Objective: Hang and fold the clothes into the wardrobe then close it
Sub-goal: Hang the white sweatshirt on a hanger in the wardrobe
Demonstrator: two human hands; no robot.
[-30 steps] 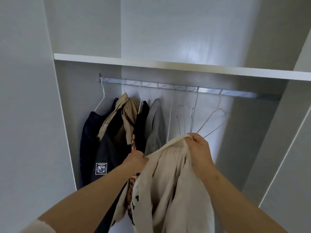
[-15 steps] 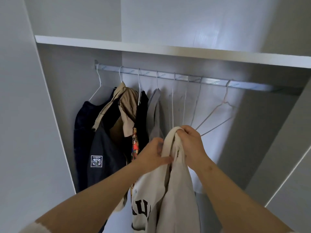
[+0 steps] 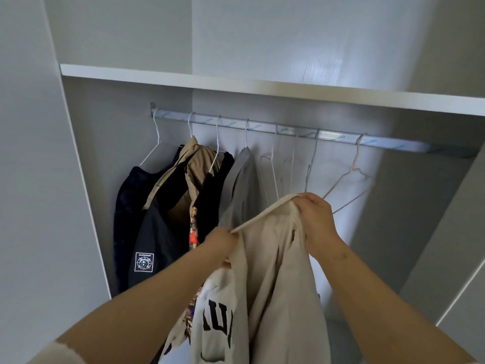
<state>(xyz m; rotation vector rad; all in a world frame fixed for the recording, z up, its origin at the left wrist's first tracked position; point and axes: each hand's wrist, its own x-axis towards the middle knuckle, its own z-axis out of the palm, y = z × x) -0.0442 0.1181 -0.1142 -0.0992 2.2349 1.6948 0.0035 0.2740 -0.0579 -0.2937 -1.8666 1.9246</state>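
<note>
Both grip cream shirt (image 3: 275, 271) edge taut: left hand (image 3: 219, 246), right hand (image 3: 316, 219); bare rail (image 3: 393, 143) gaps between empty hangers (image 3: 273, 169)

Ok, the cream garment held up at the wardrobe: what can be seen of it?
The cream garment looks like soft matte fabric, with large dark block letters printed low on one panel. It hangs crumpled from the hands, below the rail. One hemmed edge is stretched taut between them: the left hand pinches its lower end, the right hand grips its higher end. Its bottom runs out of frame.
</note>
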